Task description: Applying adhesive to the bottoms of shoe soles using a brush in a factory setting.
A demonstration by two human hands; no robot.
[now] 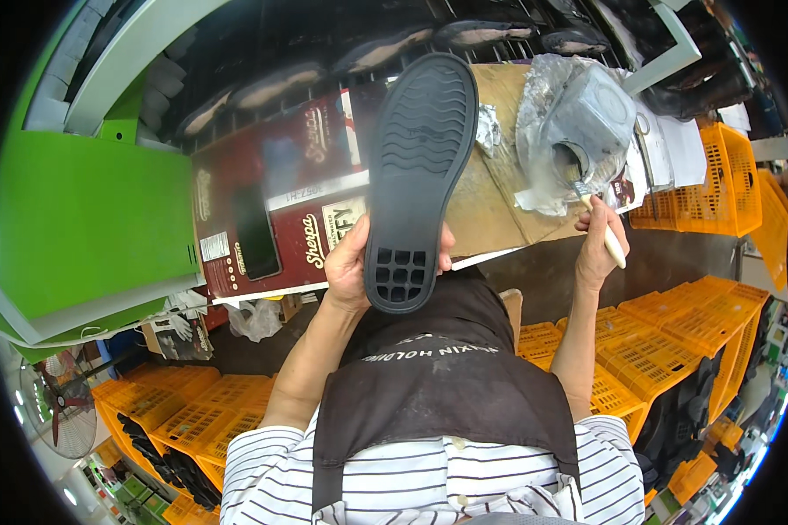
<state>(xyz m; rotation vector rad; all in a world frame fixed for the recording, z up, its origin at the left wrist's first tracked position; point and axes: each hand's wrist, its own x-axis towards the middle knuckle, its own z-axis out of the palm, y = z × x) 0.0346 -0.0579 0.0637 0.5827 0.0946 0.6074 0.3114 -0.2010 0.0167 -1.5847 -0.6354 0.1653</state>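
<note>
My left hand (348, 267) grips a black rubber shoe sole (418, 166) by its heel end, tread side facing me, toe pointing away over the bench. My right hand (597, 248) holds a pale-handled brush (606, 229), its bristle end near the mouth of a grey container wrapped in clear plastic (587, 122). The brush is apart from the sole. A dark apron and striped shirt cover my front below.
A flattened dark red carton (276, 197) and brown cardboard (490, 188) cover the bench. Several dark soles (385, 48) lie on a rack behind. Orange plastic crates (700, 179) stand right and below. A green panel (87, 219) is at left, a fan (57, 416) lower left.
</note>
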